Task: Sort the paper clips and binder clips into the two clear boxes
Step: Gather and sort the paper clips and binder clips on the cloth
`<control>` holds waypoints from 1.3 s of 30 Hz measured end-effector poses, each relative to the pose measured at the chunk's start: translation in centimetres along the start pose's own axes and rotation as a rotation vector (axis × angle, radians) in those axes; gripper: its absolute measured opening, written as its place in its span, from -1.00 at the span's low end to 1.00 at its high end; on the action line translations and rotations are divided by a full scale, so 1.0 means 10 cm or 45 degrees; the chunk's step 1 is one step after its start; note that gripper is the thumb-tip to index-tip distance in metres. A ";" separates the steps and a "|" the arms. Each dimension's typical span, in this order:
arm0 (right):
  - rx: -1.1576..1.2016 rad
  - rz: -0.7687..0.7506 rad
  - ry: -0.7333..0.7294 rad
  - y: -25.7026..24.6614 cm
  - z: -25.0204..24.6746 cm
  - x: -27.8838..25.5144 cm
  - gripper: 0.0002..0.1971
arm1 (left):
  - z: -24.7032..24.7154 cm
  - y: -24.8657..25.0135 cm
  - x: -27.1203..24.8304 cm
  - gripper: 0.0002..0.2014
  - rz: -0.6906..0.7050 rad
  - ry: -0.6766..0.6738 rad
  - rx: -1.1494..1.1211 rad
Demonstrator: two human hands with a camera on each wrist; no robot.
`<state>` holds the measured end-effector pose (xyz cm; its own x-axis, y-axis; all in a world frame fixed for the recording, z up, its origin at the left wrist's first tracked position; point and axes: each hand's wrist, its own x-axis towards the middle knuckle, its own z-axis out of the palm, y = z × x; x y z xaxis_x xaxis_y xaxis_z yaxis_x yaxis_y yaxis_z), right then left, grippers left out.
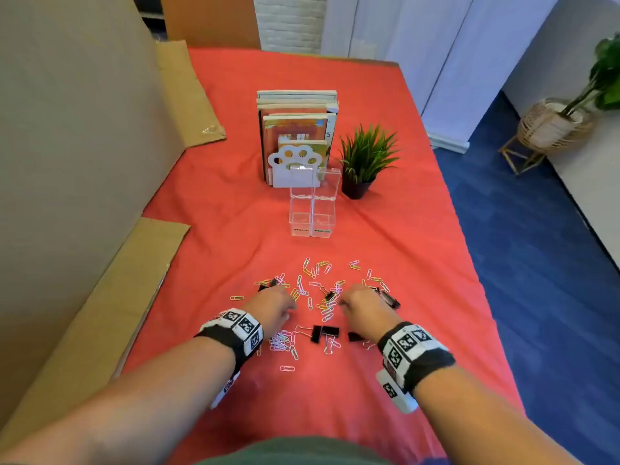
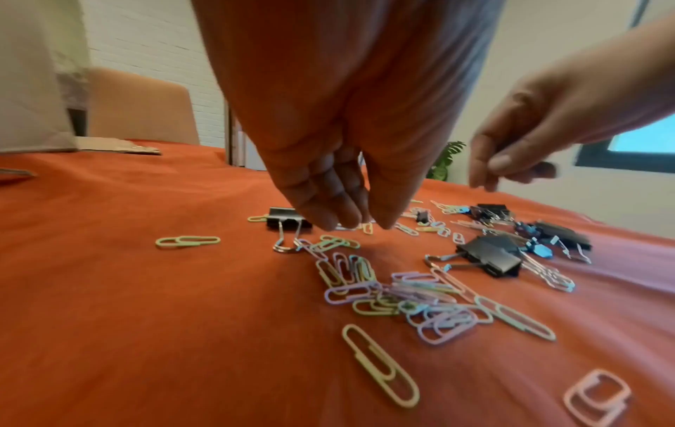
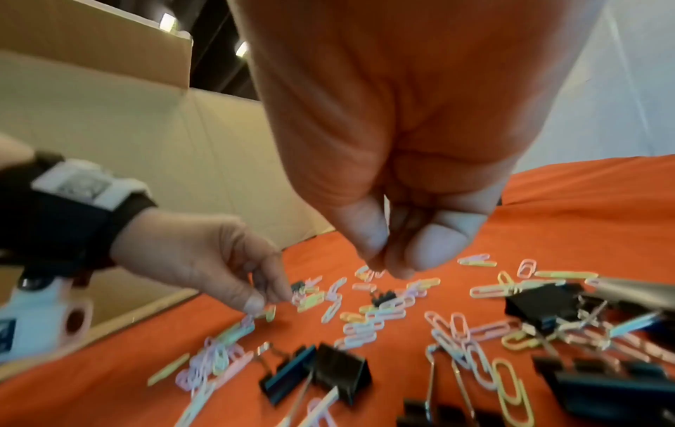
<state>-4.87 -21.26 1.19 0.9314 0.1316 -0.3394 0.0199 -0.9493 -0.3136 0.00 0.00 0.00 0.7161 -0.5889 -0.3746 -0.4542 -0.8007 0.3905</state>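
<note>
Pastel paper clips (image 1: pixel 327 312) and black binder clips (image 1: pixel 324 331) lie scattered on the red cloth (image 1: pixel 235 203). Two clear boxes (image 1: pixel 312 226) stand side by side beyond them, lids up. My left hand (image 1: pixel 291 306) reaches down at the left of the pile. Its thumb and fingertips (image 2: pixel 339 222) close on a paper clip (image 2: pixel 367 228) at the cloth. A binder clip (image 2: pixel 288 222) lies just behind them. My right hand (image 1: pixel 343 302) hovers a little above the pile (image 3: pixel 372 320) with thumb and fingers (image 3: pixel 369 237) pinched together. Blur hides whether anything is between them.
A row of books behind a white paw-shaped bookend (image 1: pixel 295 169) and a small potted plant (image 1: pixel 364 162) stand just behind the boxes. Tall cardboard (image 1: pixel 67 162) walls the left side. The table's right edge (image 1: pixel 469 263) drops to blue floor.
</note>
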 end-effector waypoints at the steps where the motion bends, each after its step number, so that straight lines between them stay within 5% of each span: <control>1: -0.022 -0.014 -0.011 -0.02 0.06 0.05 -0.70 | 0.03 -0.01 0.02 -0.69 0.011 -0.061 0.018; 9: -0.237 -0.173 0.021 -0.18 0.37 0.13 -0.57 | 0.21 -0.07 -0.14 -0.65 0.165 -0.176 0.267; 18: -0.078 0.010 -0.016 -0.17 0.49 0.26 -0.82 | 0.29 -0.18 -0.22 -0.83 0.061 -0.009 0.010; 20: 0.135 0.203 -0.014 -0.18 0.42 0.27 -0.98 | 0.26 -0.21 -0.22 -0.85 0.001 0.102 -0.137; 23: 0.602 0.379 -0.001 -0.18 0.32 0.24 -0.95 | 0.19 -0.28 -0.24 -0.88 -0.140 0.238 -0.439; 27: 1.530 0.564 -0.023 -0.27 0.26 0.16 -0.76 | 0.11 -0.32 -0.24 -0.91 -0.284 0.171 -1.019; 30: 1.876 0.595 0.002 -0.31 0.19 0.15 -0.78 | 0.06 -0.31 -0.23 -0.84 -0.422 0.070 -1.563; 34: 1.703 0.585 0.019 -0.35 0.18 0.26 -0.83 | -0.09 -0.28 -0.24 -0.85 -0.533 -0.014 -2.048; 39: 0.743 0.432 0.065 -0.43 0.17 0.59 -0.89 | -0.16 -0.27 -0.21 -0.73 -0.572 0.014 -2.361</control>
<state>-0.05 -15.94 -0.96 0.8676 -0.1736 -0.4660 -0.4628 -0.6244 -0.6292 0.58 3.55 1.04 0.6089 -0.3943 -0.6884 0.7912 0.2387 0.5631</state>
